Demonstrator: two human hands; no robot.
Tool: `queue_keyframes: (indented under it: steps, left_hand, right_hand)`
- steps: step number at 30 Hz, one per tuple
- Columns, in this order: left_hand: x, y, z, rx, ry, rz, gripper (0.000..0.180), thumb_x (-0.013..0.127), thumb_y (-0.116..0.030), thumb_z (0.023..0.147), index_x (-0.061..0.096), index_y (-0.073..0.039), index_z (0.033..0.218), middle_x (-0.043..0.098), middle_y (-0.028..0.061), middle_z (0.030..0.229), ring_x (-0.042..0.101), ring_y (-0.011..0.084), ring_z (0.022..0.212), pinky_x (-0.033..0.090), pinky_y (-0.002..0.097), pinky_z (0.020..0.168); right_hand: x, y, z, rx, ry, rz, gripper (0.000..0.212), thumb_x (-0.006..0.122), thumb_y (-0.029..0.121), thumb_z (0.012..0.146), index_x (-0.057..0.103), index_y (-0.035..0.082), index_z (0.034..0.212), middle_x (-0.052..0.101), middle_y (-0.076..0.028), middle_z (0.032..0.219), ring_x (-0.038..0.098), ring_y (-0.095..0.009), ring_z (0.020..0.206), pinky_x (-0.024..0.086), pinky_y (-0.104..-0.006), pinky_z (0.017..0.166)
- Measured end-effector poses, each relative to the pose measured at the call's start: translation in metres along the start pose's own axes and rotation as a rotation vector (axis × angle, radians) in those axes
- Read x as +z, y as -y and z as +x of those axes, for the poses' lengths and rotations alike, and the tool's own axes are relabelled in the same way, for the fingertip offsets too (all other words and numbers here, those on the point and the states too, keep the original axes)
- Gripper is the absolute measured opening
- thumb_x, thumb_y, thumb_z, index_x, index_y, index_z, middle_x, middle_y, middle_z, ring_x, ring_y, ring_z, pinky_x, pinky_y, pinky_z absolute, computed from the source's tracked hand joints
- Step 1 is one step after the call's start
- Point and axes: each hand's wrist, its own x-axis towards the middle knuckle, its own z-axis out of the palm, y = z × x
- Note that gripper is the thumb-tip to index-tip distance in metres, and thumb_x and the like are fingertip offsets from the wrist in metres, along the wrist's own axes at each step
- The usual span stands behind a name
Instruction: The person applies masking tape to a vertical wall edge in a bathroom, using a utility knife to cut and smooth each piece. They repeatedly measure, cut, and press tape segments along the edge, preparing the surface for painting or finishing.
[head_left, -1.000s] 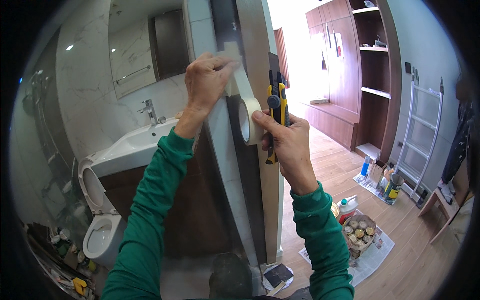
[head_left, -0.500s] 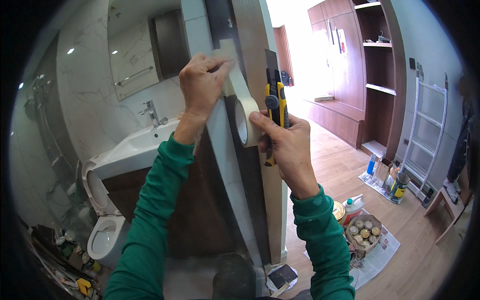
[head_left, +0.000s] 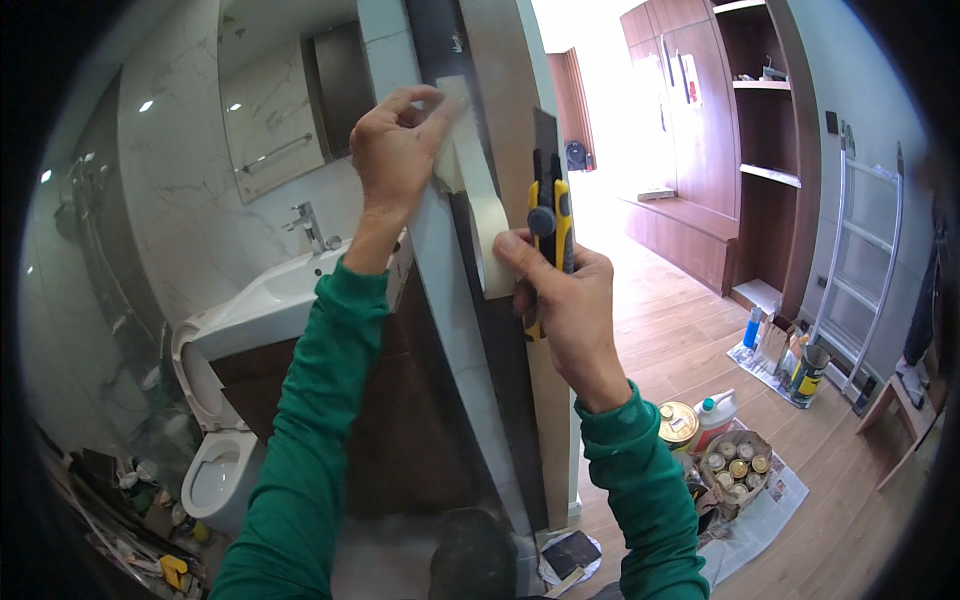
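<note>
My right hand point(head_left: 570, 300) grips a roll of cream masking tape point(head_left: 494, 262) between thumb and fingers. In the same hand a yellow-and-black utility knife point(head_left: 548, 222) stands upright, its wide dark blade pointing up. From the roll a strip of tape runs upward along the dark edge of the door frame point(head_left: 510, 420). My left hand point(head_left: 398, 150) is closed near the strip's upper end, thumb and fingers pinched at the tape's left edge. An earlier piece of tape appears to lie beneath or beside the strip; the overlap is hard to make out.
Left of the frame are a white washbasin point(head_left: 285, 292), a mirror point(head_left: 290, 90) and a toilet point(head_left: 222, 475). On the right, paint cans point(head_left: 678, 424) and a bag of small cans point(head_left: 738, 466) stand on newspaper. A ladder point(head_left: 860, 260) leans against the wall.
My left hand has shifted slightly up and left along the strip. In my right hand the tape roll has turned more edge-on. The whole view has shifted a little.
</note>
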Motion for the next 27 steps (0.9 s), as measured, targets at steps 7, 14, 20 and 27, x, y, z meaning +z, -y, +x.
queue_keyframes:
  steps: [7, 14, 20, 27]
  left_hand:
    - [-0.025, 0.000, 0.009, 0.068, 0.373, 0.022, 0.067, 0.096, -0.027, 0.066, 0.067, -0.003, 0.122, 0.062, 0.0007, 0.080, 0.059, 0.0097, 0.069, 0.052, 0.0250, 0.059]
    - [-0.028, -0.014, 0.014, 0.039, 0.448, 0.125, 0.078, 0.098, -0.029, 0.059, 0.063, -0.001, 0.123, 0.057, 0.0011, 0.081, 0.057, 0.0105, 0.070, 0.051, 0.0252, 0.061]
    - [-0.025, -0.014, 0.012, 0.027, 0.432, 0.104, 0.080, 0.098, -0.027, 0.056, 0.062, 0.000, 0.122, 0.052, 0.0001, 0.079, 0.055, 0.0111, 0.070, 0.050, 0.0270, 0.061]
    - [-0.026, -0.016, 0.026, 0.041, 0.436, 0.199, 0.058, 0.096, -0.021, 0.063, 0.068, -0.004, 0.111, 0.055, -0.0019, 0.069, 0.054, 0.0084, 0.062, 0.047, 0.0234, 0.056]
  right_hand:
    - [-0.006, -0.031, -0.016, -0.036, 0.061, 0.103, 0.029, 0.081, 0.032, 0.091, 0.071, 0.004, 0.096, 0.054, 0.006, 0.065, 0.049, -0.004, 0.053, 0.034, -0.0194, 0.047]
    - [-0.008, -0.037, -0.019, -0.020, 0.062, 0.291, 0.023, 0.080, 0.024, 0.093, 0.070, 0.004, 0.100, 0.054, 0.006, 0.070, 0.047, -0.003, 0.056, 0.035, -0.0192, 0.050]
    - [-0.009, -0.040, -0.018, -0.018, 0.070, 0.371, 0.021, 0.077, 0.023, 0.095, 0.072, 0.002, 0.098, 0.058, 0.004, 0.070, 0.048, -0.004, 0.057, 0.035, -0.0208, 0.049]
    - [-0.005, -0.036, -0.015, 0.038, 0.075, 0.305, 0.027, 0.081, 0.024, 0.091, 0.071, 0.003, 0.105, 0.062, 0.002, 0.073, 0.056, -0.005, 0.056, 0.037, -0.0205, 0.045]
